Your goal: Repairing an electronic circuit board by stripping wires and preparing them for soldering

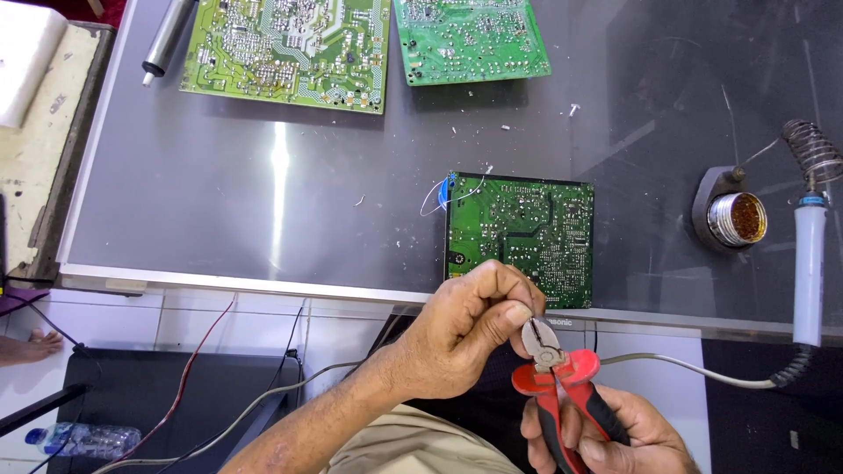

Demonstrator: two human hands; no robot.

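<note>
Head view: right hand grips the red-and-black handles of side cutters, long axis running near-vertical in frame, steel nose pointing up and slightly left toward the left hand. Left hand pinches something tiny at the cutter tips, too small to tell. Both sit at the near edge of the grey tabletop, just below a green circuit board. Soldering iron rests right, solder-tip cleaner tin beside it. Two more boards lie far. White tiled floor below.
</note>
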